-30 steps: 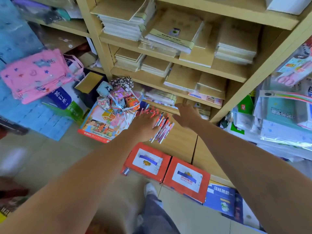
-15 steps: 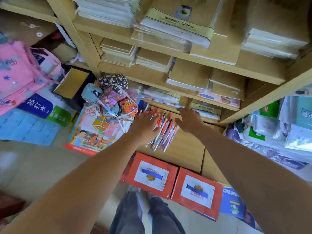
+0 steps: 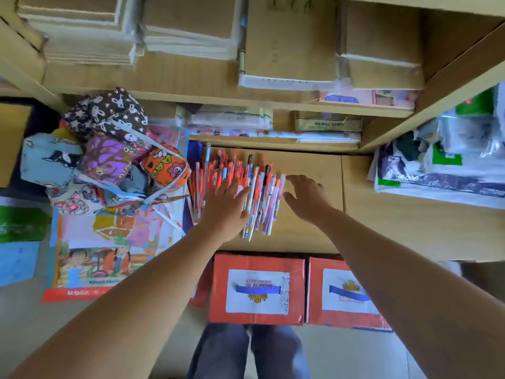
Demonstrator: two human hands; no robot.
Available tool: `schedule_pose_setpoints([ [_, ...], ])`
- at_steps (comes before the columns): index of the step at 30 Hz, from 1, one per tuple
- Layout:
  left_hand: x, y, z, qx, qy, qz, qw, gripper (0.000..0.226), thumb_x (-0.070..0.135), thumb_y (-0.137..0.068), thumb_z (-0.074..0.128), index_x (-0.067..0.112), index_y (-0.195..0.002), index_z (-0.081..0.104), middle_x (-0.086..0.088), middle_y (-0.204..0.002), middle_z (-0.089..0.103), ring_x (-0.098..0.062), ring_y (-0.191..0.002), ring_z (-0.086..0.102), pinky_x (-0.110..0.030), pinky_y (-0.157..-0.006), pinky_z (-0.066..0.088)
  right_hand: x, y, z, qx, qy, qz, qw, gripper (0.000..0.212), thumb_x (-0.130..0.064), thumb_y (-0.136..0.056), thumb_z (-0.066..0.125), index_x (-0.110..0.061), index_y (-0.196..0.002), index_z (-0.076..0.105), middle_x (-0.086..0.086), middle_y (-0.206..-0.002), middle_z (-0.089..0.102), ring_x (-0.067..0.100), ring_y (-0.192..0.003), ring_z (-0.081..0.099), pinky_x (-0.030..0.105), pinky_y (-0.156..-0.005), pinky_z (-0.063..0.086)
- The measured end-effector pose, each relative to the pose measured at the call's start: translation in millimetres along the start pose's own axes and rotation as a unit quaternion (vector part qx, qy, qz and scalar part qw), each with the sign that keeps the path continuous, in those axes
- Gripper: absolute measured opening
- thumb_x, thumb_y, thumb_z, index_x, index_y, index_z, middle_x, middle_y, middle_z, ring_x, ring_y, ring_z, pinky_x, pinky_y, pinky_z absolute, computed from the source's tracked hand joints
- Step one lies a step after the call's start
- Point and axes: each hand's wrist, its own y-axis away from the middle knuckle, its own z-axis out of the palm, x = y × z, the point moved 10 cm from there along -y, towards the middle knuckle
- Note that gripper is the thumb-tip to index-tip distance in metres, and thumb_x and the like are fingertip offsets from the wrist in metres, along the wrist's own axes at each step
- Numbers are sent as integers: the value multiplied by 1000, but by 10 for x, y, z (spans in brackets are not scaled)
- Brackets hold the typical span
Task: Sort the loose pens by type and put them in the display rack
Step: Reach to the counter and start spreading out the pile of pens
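Loose pens [image 3: 263,187] heaped side by side on brown worktop [image 3: 311,239], below shelf. Left hand [image 3: 226,207] flat on heap's left half, fingers straight, grip released. Right hand [image 3: 306,196] just right of heap, fingers spread, grasping nothing. Patterned pouches [image 3: 109,160] left of pens; red boxes [image 3: 257,289] near.

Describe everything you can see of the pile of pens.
The pile of pens is a loose heap of slim plastic-looking pens, mostly orange-red, some white, blue and purple, lying roughly parallel and flat on a brown cardboard box. The left hand rests flat on its middle; the right hand hovers spread beside its right edge.
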Motion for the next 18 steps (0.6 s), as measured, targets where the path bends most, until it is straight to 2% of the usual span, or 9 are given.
schedule_pose_setpoints([
  [4, -74, -237, 374, 8, -39, 5, 999, 64, 39, -99, 39, 27, -153, 8, -7, -161, -8, -29, -148, -9, -50, -118, -6, 230, -174, 466, -2, -29, 36, 999, 47, -29, -98, 45, -17, -142, 39, 7, -142, 46, 28, -127, 45, 36, -101, 34],
  [8, -125, -355, 677, 17, -46, -3, 999, 72, 40, -98, 41, 28, -153, -4, -8, -160, -17, -29, -147, -16, -50, -119, -5, 447, -331, 818, 14, -82, 88, 993, 41, -28, -97, 45, -15, -136, 46, 8, -133, 53, 30, -118, 52, 38, -94, 43],
  [11, -185, -395, 834, 39, -44, -11, 998, 75, 37, -95, 47, 22, -154, 4, -9, -161, -9, -31, -147, -12, -48, -119, -3, 534, -445, 974, 23, -108, 119, 987, 34, -27, -97, 43, -14, -127, 51, 10, -122, 59, 32, -107, 57, 36, -77, 48],
  [13, -228, -394, 866, 84, -34, -5, 996, 75, 31, -90, 57, 17, -153, 18, -11, -161, 5, -34, -148, -3, -49, -118, 2, 554, -537, 1049, 22, -109, 140, 984, 29, -27, -99, 40, -13, -120, 53, 11, -113, 62, 34, -98, 60, 33, -66, 42],
  [15, -249, -386, 903, 123, -38, 8, 992, 74, 25, -85, 60, 14, -151, 27, -12, -159, 15, -35, -148, 4, -53, -119, 11, 560, -625, 1108, 26, -105, 159, 981, 27, -30, -99, 38, -10, -111, 54, 12, -103, 63, 33, -84, 59, 32, -62, 39],
  [18, -275, -362, 906, 156, -32, 9, 987, 74, 22, -83, 59, 14, -151, 28, -14, -158, 19, -34, -147, 8, -53, -118, 16, 602, -673, 1173, 36, -136, 190, 972, 25, -32, -98, 41, -11, -98, 54, 9, -88, 61, 28, -71, 53, 29, -56, 36],
])
